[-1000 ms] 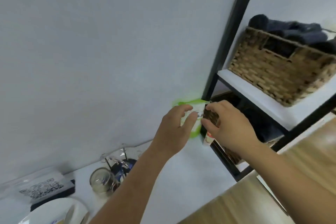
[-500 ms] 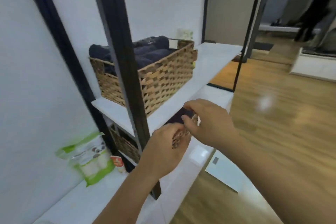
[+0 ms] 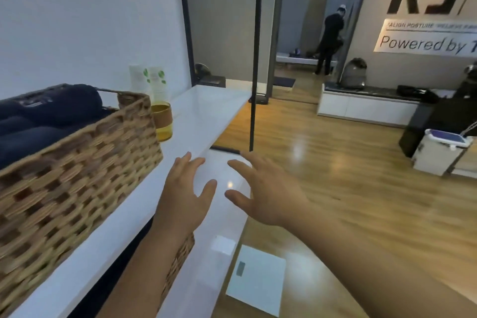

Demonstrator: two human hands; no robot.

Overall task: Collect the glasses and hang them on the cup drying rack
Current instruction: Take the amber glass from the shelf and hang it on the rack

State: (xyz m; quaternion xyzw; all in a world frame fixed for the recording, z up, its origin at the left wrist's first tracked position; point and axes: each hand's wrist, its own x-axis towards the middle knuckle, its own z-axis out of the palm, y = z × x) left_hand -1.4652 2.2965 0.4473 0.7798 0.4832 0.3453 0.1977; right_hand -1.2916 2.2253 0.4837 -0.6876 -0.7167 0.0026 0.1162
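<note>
A glass with yellow liquid and a brown band stands on the white shelf, just behind the wicker basket. My left hand hovers open over the shelf's front edge, below and right of the glass, holding nothing. My right hand is open beside it, fingers spread, out past the shelf edge over the lower shelf. Neither hand touches the glass. No cup drying rack is in view.
A wicker basket with dark rolled towels fills the shelf's left part. Two white tubes stand behind the glass. A black shelf post rises ahead. White scales lie on the wooden floor. A person stands far off.
The view swung right from the counter with the rack and glasses to the shelf. My hands, which were together pinching something small, have parted and now hold nothing.
</note>
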